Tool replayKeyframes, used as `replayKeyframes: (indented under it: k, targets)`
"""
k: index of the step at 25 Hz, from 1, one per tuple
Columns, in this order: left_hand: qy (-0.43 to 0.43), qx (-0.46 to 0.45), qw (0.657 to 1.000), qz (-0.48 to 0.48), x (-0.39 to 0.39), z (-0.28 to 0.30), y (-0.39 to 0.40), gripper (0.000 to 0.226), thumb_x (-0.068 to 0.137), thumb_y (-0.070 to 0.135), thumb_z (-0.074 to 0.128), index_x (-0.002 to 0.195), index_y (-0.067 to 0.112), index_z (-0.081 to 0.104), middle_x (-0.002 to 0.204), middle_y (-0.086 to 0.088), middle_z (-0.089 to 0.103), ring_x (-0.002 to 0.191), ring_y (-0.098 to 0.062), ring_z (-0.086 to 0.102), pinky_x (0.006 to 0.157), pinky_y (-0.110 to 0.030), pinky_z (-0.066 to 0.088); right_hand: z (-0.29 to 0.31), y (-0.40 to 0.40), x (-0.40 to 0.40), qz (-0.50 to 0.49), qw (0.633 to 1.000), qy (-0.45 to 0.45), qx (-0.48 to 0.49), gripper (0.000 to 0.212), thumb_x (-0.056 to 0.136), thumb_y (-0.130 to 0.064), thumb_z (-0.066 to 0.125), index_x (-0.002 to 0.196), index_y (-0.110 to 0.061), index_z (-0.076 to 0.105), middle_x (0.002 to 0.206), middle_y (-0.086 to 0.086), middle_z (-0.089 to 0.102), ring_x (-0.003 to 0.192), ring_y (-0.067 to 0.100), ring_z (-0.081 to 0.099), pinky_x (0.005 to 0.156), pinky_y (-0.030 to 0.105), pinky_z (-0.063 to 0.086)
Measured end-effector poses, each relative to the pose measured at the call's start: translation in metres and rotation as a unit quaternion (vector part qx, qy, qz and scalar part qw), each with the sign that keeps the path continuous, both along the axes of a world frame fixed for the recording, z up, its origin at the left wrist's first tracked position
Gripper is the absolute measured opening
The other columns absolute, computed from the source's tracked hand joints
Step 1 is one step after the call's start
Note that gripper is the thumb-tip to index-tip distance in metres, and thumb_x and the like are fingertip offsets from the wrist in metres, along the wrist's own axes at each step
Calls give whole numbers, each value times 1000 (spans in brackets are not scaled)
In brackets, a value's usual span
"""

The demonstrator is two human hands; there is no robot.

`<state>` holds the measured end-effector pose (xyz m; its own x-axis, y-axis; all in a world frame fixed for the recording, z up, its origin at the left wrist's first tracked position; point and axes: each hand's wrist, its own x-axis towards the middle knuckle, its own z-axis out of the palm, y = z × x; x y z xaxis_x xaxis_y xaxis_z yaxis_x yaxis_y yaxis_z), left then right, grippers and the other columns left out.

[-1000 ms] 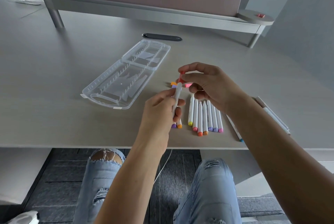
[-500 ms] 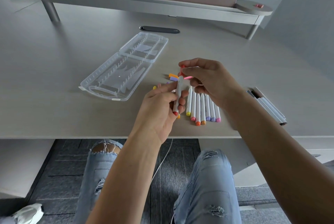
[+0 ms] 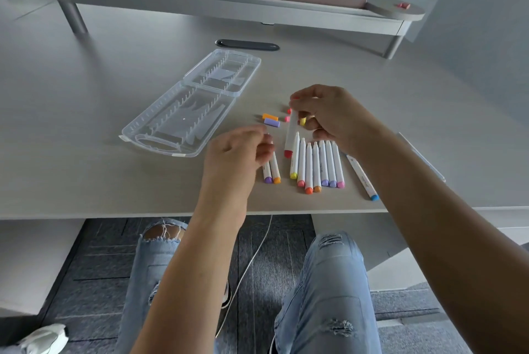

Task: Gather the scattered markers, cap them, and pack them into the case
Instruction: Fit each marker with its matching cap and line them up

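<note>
My right hand [image 3: 329, 116] pinches the upper end of a white marker with a red tip [image 3: 291, 133], which hangs over the desk with its red end down. My left hand [image 3: 239, 152] hovers just left of it, fingers loosely curled and holding nothing. A row of several white markers [image 3: 317, 165] lies below my right hand. Two more markers [image 3: 272, 173] lie partly under my left hand. Loose orange [image 3: 270, 117], purple [image 3: 272, 122], pink [image 3: 287, 118] and yellow [image 3: 303, 121] caps lie nearby. The clear case [image 3: 183, 113] lies open to the left, with nothing in it.
A blue-tipped marker [image 3: 362, 177] lies to the right of the row, near the desk's front edge [image 3: 114, 215]. Behind the case a dark oval grommet [image 3: 247, 44] sits in the desk, and a raised shelf [image 3: 229, 7] runs along the back.
My left hand has let go of the red-tipped marker and drawn back to the left. My right hand now holds that marker alone by its top.
</note>
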<state>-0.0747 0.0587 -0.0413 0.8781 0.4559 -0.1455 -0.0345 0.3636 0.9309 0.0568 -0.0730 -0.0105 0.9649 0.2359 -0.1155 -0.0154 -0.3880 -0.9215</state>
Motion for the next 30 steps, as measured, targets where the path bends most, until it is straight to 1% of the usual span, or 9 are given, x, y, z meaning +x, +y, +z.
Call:
replayKeyframes:
  k: [3, 5, 8, 14, 19, 24, 26, 28, 30]
  targets:
    - [-17, 2, 998, 59, -9, -1, 12, 18, 97, 8, 57, 94, 2, 74, 89, -17, 75, 85, -29, 73, 89, -41, 58, -11, 9, 7, 29, 982, -65, -177, 13, 93, -20, 72, 102, -11, 72, 78, 4, 70, 52, 12, 48, 44, 17, 37]
    - [-47, -58, 993, 88, -16, 1, 21, 25, 101, 18, 53, 93, 4, 72, 80, -11, 72, 75, -21, 69, 82, -36, 58, -22, 18, 8, 53, 949, -135, -281, 15, 94, -26, 72, 98, -12, 70, 87, 5, 69, 63, 15, 54, 52, 24, 41]
    - [-73, -144, 980, 120, -25, 2, 38, 43, 106, 37, 37, 93, 10, 68, 73, -2, 66, 67, -16, 61, 71, -30, 52, -30, 27, 6, 41, 909, -196, -365, 17, 96, -33, 70, 98, -17, 69, 89, 3, 68, 78, 19, 62, 64, 30, 52]
    - [-22, -136, 988, 70, -22, 1, 26, 32, 102, 28, 45, 84, 14, 66, 67, 2, 64, 59, -12, 59, 65, -28, 47, -25, 10, 14, 1, 902, -183, -392, 18, 95, -32, 63, 90, -16, 71, 84, 5, 67, 77, 28, 63, 59, 29, 43]
    - [-2, -125, 992, 29, -16, -2, 13, 33, 102, 25, 46, 80, 12, 67, 65, 0, 64, 54, -14, 55, 56, -31, 40, -21, -2, 14, 45, 891, -145, -429, 23, 86, -36, 75, 90, -14, 71, 81, 8, 71, 78, 27, 67, 72, 40, 57]
    - [4, -119, 993, 22, -17, -5, 10, 34, 102, 24, 47, 77, 12, 67, 63, -1, 64, 55, -14, 56, 60, -32, 40, -18, 13, 4, 24, 874, -141, -465, 33, 86, -35, 75, 75, -15, 51, 69, 2, 54, 61, 18, 50, 51, 27, 33]
    - [0, -112, 994, 19, -17, -6, 10, 34, 102, 24, 47, 78, 12, 67, 64, -3, 64, 56, -15, 56, 59, -32, 40, -16, 18, 0, 14, 861, -151, -486, 35, 88, -36, 72, 78, -14, 46, 72, 1, 52, 62, 17, 48, 49, 27, 30]
    - [0, -104, 994, 17, -17, -8, 10, 34, 102, 24, 47, 78, 11, 68, 66, -4, 64, 56, -15, 56, 59, -33, 41, -16, 22, -3, 15, 849, -164, -502, 30, 89, -33, 70, 85, -12, 49, 74, 2, 55, 63, 17, 48, 49, 26, 29]
    - [4, -94, 995, 19, -15, -10, 10, 33, 101, 23, 49, 78, 10, 68, 66, -5, 64, 55, -16, 56, 57, -32, 41, -17, 25, -3, 19, 843, -172, -509, 26, 88, -32, 69, 81, -13, 52, 74, 1, 55, 62, 17, 49, 49, 25, 31]
